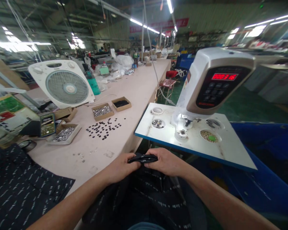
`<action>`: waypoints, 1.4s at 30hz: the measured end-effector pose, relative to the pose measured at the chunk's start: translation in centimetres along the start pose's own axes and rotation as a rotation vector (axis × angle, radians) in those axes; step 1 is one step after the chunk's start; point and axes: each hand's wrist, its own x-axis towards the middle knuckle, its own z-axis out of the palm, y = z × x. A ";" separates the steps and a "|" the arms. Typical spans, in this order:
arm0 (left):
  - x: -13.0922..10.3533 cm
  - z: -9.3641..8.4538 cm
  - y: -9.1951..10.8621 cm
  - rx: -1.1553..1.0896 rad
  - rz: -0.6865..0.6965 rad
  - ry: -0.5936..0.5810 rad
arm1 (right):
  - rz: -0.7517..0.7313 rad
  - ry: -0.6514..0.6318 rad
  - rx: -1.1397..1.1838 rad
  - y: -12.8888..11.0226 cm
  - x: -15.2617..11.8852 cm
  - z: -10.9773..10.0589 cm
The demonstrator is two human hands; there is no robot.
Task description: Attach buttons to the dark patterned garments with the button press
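A dark garment with white printed lettering (156,195) hangs down over my lap. My left hand (122,166) pinches its folded top edge from the left, thumb and fingers closed on the cloth. From the right, my right hand (163,161) grips the same edge, a short way from the left. The snap press (211,80), white with a lit red display, stands beyond my right hand on a white tabletop with a blue edge (156,142). Its lower die (181,133) is in front of my hands, apart from the garment.
Black snap caps (104,129) lie scattered on the long table (144,76). Boxes of metal parts (102,111) and black parts (121,103), a tray of metal pieces (64,133), a phone (47,124) and a box fan (62,84) stand leftward. More printed cloth (19,182) covers the near left.
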 end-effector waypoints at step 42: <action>-0.2 0.2 -2.9 -0.580 -0.088 -0.320 | 0.151 -0.181 0.192 0.1 0.0 0.4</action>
